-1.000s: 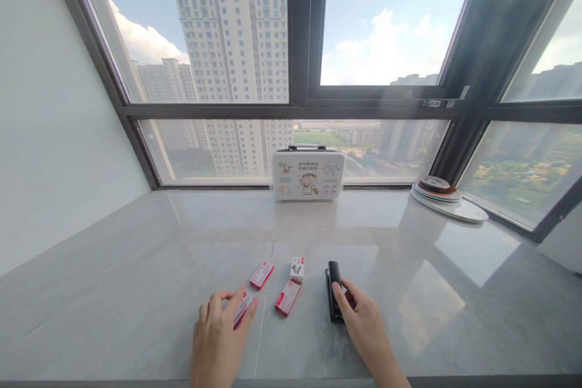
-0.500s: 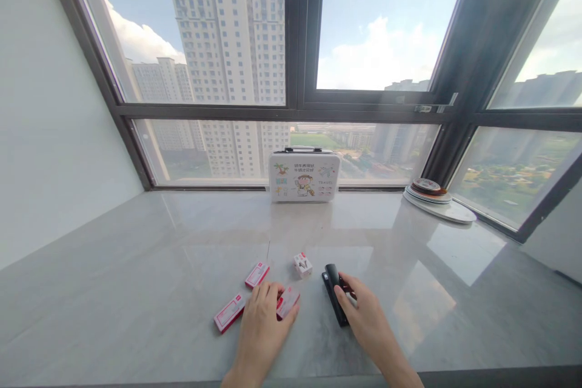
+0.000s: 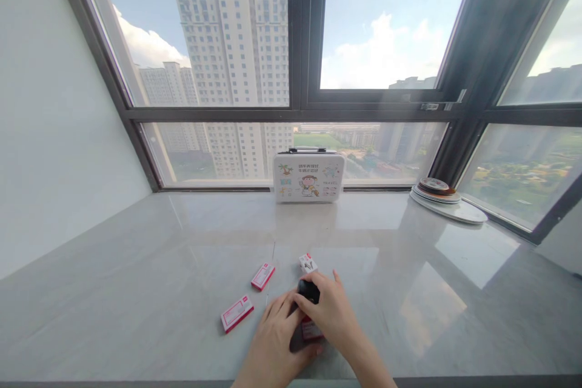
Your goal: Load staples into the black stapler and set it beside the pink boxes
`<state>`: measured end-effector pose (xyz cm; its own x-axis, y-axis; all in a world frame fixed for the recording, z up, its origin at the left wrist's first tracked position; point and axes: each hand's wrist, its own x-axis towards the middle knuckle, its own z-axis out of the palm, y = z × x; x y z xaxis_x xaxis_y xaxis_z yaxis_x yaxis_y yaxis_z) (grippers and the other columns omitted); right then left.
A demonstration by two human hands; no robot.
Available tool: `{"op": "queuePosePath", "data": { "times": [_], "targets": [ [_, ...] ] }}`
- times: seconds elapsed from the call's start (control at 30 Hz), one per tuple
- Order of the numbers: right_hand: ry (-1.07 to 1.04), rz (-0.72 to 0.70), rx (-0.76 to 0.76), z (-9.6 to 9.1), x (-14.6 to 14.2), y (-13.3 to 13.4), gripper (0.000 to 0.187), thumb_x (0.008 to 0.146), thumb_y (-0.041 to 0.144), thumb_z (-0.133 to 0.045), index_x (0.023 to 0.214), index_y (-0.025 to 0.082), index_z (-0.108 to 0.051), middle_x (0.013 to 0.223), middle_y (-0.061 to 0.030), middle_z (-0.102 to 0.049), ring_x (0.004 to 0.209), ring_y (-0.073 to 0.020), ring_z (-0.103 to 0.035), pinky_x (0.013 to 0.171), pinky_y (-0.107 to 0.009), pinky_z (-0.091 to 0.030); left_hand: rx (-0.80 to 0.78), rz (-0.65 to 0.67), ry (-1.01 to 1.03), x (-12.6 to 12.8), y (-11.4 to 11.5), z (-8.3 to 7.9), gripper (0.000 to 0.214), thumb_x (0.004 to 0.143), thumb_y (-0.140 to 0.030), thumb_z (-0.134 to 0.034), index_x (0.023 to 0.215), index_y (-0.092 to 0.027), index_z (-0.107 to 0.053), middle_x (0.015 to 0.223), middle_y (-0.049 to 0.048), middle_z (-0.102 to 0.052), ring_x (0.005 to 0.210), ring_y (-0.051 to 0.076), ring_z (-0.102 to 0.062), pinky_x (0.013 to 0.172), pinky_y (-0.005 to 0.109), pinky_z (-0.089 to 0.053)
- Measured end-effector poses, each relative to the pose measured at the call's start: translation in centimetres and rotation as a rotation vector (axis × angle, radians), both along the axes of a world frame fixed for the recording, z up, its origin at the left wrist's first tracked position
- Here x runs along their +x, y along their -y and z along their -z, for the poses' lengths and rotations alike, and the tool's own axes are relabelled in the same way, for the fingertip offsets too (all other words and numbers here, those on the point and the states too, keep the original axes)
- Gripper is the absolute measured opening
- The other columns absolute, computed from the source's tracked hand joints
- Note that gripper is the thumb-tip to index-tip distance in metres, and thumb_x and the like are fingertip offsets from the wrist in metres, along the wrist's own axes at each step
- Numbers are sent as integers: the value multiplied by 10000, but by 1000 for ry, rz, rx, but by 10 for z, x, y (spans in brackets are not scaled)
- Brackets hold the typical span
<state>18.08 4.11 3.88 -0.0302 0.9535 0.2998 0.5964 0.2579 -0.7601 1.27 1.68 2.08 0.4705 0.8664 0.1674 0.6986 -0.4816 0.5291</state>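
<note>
My right hand (image 3: 334,309) grips the black stapler (image 3: 308,290) near its top end, thumb on the left side and fingers over the far end. My left hand (image 3: 277,333) curves around the stapler's left side, its fingertips close to my right thumb. Between my hands a red-and-white staple box (image 3: 311,330) shows in part beside the stapler, above my left thumb. Most of the stapler's body is hidden by the hands. Two more red-and-white staple boxes, one nearer (image 3: 237,313) and one farther (image 3: 262,276), lie to the left. Just past my right fingers sits a small white box (image 3: 308,263).
A white case (image 3: 309,179) with cartoon prints stands against the window at the back. Stacked plates and round pads (image 3: 448,203) rest in the right corner. The marble sill (image 3: 136,291) is glossy, with a wall at its left.
My right hand has carried the stapler left to my left hand. My left hand has shifted right, the staple box moving with it, and now closes around the stapler's side.
</note>
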Motion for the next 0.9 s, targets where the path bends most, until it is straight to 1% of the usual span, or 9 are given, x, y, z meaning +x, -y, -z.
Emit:
{"op": "queuePosePath", "data": {
  "times": [0.13,0.23,0.33,0.43,0.53,0.6,0.67,0.8,0.9],
  "targets": [
    [-409,41,-4,-1,3,-10,318,847,497,-683,1000,223,-737,957,-45,-762,911,-236,-687,1002,-408,-476,21,-67,-45,-8,-3,9,750,781,-446,-798,1477,-431,-519,1607,5,-437,1447,334,-421,1209,491,-350],
    [-780,92,21,5,27,-7,406,876,549,-644,1067,197,-709,1102,-99,-752,1019,-252,-681,862,-329,-543,35,-73,-64,-12,-5,14,696,846,-484,-738,1495,-459,-486,1624,-25,-411,1471,316,-400,1217,480,-347],
    [-888,241,24,19,68,5,430,871,571,-631,1069,199,-717,1164,-106,-739,1044,-249,-678,865,-333,-568,34,-59,-55,-16,-6,15,662,872,-521,-704,1495,-457,-487,1626,-30,-406,1478,319,-393,1216,490,-352],
    [-814,359,-108,36,108,22,486,840,627,-625,1049,198,-722,1108,-98,-740,986,-258,-701,785,-334,-602,21,-61,-16,-18,-7,16,606,867,-489,-715,1449,-435,-558,1617,-25,-419,1485,313,-388,1219,488,-350],
    [-660,415,-266,45,123,37,540,830,704,-589,1021,209,-689,909,-60,-729,616,-196,-672,500,-296,-529,-8,-92,36,-17,-8,15,463,820,-407,-764,1279,-389,-704,1583,-10,-472,1468,306,-415,1206,475,-372],
    [-484,342,-354,44,112,43,538,876,716,-519,952,208,-677,713,-11,-672,432,-150,-547,405,-275,-400,-21,-109,60,-14,-8,13,399,778,-367,-797,1175,-368,-751,1566,-1,-495,1452,310,-435,1200,484,-376],
    [-289,200,-387,42,89,44,518,925,677,-478,833,201,-661,562,17,-585,429,-143,-511,437,-264,-347,-18,-104,76,-12,-8,9,395,747,-354,-823,1137,-363,-763,1557,5,-507,1437,320,-450,1195,503,-373],
    [-114,37,-369,41,46,36,399,943,539,-515,736,204,-584,587,6,-597,542,-140,-522,513,-251,-306,-27,-87,108,-12,-9,4,376,711,-331,-856,1077,-351,-773,1517,11,-552,1409,324,-482,1179,505,-386],
    [-111,17,-395,46,44,28,344,949,491,-509,767,205,-568,605,8,-596,539,-134,-485,514,-252,-269,-59,-77,135,-19,-11,5,340,715,-289,-845,1043,-326,-765,1480,17,-590,1398,309,-503,1184,477,-392]
  ]
}}
